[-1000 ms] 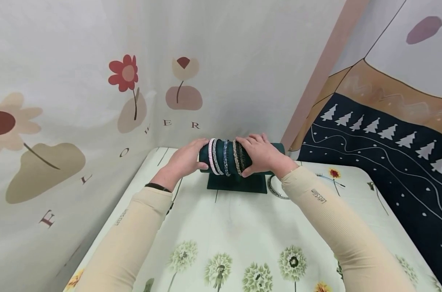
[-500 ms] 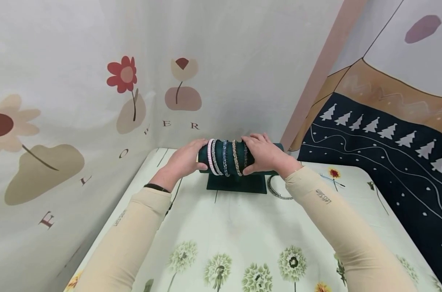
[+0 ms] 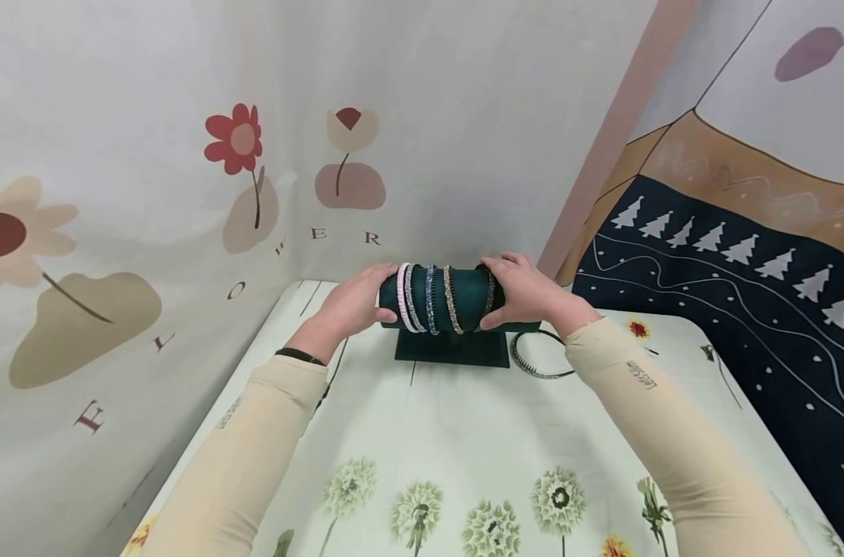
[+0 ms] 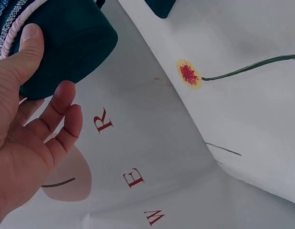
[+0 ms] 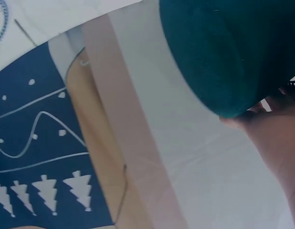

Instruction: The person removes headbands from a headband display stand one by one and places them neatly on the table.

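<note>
A dark green headband display stand (image 3: 472, 298) with a horizontal roll stands near the wall end of the table. My left hand (image 3: 355, 302) holds the roll's left end, thumb in front beside a pink headband (image 3: 401, 298). Further along the roll sit a silver headband (image 3: 412, 303), a blue sparkly headband (image 3: 431, 302) and a gold one. My right hand (image 3: 526, 292) grips a dark sparkly headband (image 3: 490, 290) near the right end, thumb in front, fingers over the top. In the right wrist view the roll (image 5: 224, 57) hides most of its fingertips.
A toothed headband (image 3: 543, 376) lies on the table just right of the stand's base. The flower-print tablecloth (image 3: 456, 433) spreads in front. A patterned curtain wall (image 3: 428, 155) rises close behind the stand, with a navy tree-print cloth (image 3: 714, 286) on the right.
My right hand has slid the dark headband rightward along the roll, widening the gap from the gold headband. My left hand has stayed at the left end.
</note>
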A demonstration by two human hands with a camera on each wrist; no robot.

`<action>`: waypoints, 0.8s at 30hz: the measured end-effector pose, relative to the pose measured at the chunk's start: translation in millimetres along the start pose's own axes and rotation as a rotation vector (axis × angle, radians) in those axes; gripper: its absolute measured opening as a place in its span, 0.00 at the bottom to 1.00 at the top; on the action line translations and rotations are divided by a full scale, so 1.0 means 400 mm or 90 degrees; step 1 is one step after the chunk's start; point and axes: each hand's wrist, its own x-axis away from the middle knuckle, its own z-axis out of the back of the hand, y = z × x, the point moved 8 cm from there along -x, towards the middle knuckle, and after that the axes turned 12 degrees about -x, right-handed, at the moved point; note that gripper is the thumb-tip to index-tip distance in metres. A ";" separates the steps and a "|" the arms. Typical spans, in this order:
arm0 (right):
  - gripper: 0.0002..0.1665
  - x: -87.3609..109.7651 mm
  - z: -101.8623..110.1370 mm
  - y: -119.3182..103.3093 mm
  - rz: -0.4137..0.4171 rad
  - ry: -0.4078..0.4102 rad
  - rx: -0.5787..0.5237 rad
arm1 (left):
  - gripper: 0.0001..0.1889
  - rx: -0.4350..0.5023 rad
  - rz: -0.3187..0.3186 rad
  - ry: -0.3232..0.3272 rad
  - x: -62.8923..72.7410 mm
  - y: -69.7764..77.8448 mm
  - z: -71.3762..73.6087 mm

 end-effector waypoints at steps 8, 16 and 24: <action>0.66 0.032 0.031 0.058 0.003 0.001 -0.044 | 0.48 0.004 -0.002 -0.003 -0.004 0.002 0.002; 0.68 0.042 0.043 0.068 -0.005 0.000 -0.029 | 0.48 0.004 -0.002 -0.005 -0.003 -0.001 0.003; 0.84 0.034 0.011 0.055 -0.005 0.021 0.054 | 0.48 0.007 -0.006 -0.002 -0.003 -0.003 -0.002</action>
